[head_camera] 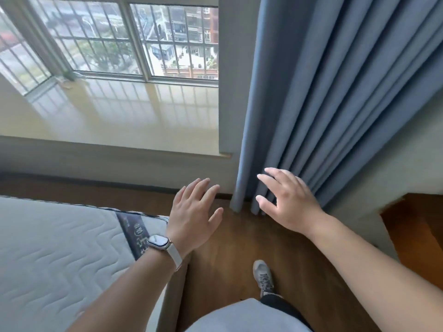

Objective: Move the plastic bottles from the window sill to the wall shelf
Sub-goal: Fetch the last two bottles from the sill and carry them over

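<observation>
The wide, glossy cream window sill fills the upper left of the head view, under the barred window. A clear plastic bottle seems to lie on its side in the sill's far left corner, small and hard to make out. My left hand, with a watch on the wrist, hovers open over the wooden floor below the sill's front edge. My right hand is open too, fingers spread, just in front of the blue curtain's lower folds. Neither hand holds anything. No wall shelf is in view.
A blue curtain hangs at the right of the window, reaching the floor. A white quilted mattress lies at the lower left. Between them runs a strip of wooden floor with my shoe on it. A brown wooden surface shows at the right edge.
</observation>
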Action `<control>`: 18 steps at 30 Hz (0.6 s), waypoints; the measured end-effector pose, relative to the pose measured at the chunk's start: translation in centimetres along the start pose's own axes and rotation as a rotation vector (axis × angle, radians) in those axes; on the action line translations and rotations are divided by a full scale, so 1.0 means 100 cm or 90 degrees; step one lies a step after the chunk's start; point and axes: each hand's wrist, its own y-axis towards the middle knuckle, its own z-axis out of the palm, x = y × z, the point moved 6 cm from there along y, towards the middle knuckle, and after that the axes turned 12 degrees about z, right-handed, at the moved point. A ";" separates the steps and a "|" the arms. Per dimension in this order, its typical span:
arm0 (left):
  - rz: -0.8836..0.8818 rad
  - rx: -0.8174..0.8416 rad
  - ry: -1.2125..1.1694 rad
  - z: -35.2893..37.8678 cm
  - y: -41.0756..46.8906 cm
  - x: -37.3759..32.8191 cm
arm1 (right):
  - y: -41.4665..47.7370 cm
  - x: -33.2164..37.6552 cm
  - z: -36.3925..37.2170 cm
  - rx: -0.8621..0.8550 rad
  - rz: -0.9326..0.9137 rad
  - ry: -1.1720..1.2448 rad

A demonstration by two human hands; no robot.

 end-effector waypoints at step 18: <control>-0.160 0.006 0.106 0.017 0.162 0.019 | 0.177 -0.065 0.032 0.101 -0.237 0.071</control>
